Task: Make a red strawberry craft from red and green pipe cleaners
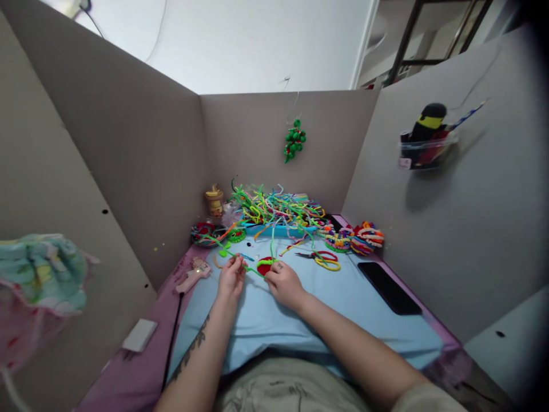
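My left hand (230,278) pinches one end of a green pipe cleaner (253,270) over the light blue mat (343,303). My right hand (283,282) is closed on the other end of it, next to a small red piece (263,266) with a green loop on top. The green stem runs between both hands, and further green pieces trail up toward the pile behind.
A heap of coloured pipe cleaners (277,207) lies at the back. Coiled pipe-cleaner pieces (355,237) sit to the right, scissors (323,258) near them, a black phone (389,287) at the right edge. A pink glue gun (194,273) lies left. Cardboard walls surround the desk.
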Tool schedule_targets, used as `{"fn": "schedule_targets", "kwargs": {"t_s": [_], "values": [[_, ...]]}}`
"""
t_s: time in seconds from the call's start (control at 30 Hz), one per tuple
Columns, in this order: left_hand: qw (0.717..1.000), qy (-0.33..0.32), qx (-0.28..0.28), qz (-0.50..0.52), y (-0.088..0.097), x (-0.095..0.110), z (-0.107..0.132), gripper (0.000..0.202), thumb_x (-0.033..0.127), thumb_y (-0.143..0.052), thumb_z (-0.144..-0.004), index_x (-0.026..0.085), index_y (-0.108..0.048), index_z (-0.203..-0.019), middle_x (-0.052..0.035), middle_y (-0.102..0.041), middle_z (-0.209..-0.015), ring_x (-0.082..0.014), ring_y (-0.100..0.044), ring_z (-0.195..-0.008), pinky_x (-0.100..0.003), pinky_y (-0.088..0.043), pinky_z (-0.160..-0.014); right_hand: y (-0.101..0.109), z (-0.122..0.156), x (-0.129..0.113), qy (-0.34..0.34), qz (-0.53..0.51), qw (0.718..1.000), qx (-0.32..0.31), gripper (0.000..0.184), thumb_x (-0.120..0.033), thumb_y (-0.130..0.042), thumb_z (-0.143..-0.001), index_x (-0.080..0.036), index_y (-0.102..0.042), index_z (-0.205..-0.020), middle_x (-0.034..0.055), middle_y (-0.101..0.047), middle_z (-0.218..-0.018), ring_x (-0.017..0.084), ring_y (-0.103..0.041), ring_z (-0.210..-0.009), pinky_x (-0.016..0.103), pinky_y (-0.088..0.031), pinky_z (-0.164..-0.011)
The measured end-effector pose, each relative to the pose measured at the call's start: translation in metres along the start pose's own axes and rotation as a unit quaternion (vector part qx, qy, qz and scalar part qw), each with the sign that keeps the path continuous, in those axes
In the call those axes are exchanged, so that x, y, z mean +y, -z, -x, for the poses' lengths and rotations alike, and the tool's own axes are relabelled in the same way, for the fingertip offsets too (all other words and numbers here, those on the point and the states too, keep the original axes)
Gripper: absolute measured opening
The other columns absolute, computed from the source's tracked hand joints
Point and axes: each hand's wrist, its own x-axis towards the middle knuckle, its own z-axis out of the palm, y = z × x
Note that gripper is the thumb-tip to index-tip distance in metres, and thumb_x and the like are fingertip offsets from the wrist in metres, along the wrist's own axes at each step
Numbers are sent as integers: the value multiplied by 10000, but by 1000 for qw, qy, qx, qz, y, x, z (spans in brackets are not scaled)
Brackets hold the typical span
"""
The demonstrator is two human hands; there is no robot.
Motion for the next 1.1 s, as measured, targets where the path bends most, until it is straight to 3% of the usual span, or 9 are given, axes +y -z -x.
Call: {"fn": "schedule_targets", "kwargs": {"t_s": [0.2,0.37,0.47,0.53,0.67,0.73,0.9,1.0,1.1], "values": [[997,-58,35,39,2,6,-1,133,20,-615,-757,143,-567,-745,28,-622,-653,-50,-594,-539,-154,-493,-578,7,9,16,-52,-12,997,53,152,-142,-546,-806,-187,-660,-717,84,-576,-890,211,-472,-859,333,-400,-773],[998,-24,33,45,1,7,2,136,36,-526,-825,154,-556,-764,14,-621,-657,-87,-624,-566,-202,-516,-574,16,7,31,-73,-9,991,111,174,-197,-538,-839,-200,-703,-783,77,-559,-837,200,-486,-828,325,-411,-769],[999,-2,23,38,-1,7,5,136,52,-513,-840,160,-548,-764,11,-617,-665,-92,-619,-556,-212,-515,-559,30,-27,51,-81,27,989,120,226,-253,-498,-879,-205,-717,-847,68,-541,-739,200,-491,-783,321,-418,-771],[1000,11,9,26,-2,7,6,126,60,-522,-838,160,-553,-769,6,-619,-678,-96,-620,-567,-215,-515,-559,41,-62,71,-96,53,989,101,240,-260,-478,-893,-209,-709,-931,87,-594,-799,220,-519,-853,331,-414,-802],[1000,14,-2,-10,0,6,5,104,56,-573,-805,151,-577,-764,-3,-636,-738,-86,-623,-619,-184,-502,-566,47,-115,96,-252,28,967,30,440,-155,-541,-829,-189,-529,-1268,120,-657,-991,250,-574,-954,350,-420,-827],[1000,4,0,-23,1,5,4,100,57,-610,-780,147,-587,-743,14,-619,-700,-53,-587,-572,-138,-463,-532,35,-114,86,-240,-71,968,6,472,-115,-512,-831,-186,-496,-1297,94,-671,-1023,211,-605,-940,325,-435,-844],[998,15,-33,-45,2,0,4,106,117,-705,-712,140,-607,-747,39,-565,-630,-36,-529,-521,-127,-411,-497,-10,-52,22,-16,-264,962,-60,328,-149,-621,-768,-207,-645,-1089,55,-659,-1101,188,-574,-1059,333,-412,-944],[996,22,-63,-62,0,-2,7,158,171,-743,-682,139,-605,-750,43,-539,-605,-50,-510,-513,-152,-401,-491,-22,-26,0,-21,-281,959,-28,244,-155,-619,-787,-204,-665,-1021,54,-678,-996,178,-599,-965,336,-435,-889],[994,15,-77,-74,-2,-3,9,200,205,-765,-661,138,-602,-757,38,-544,-630,-56,-507,-530,-165,-392,-494,-22,-21,-6,-32,-270,962,3,108,-173,-591,-826,-200,-680,-882,34,-676,-832,162,-602,-836,305,-446,-804]]}}
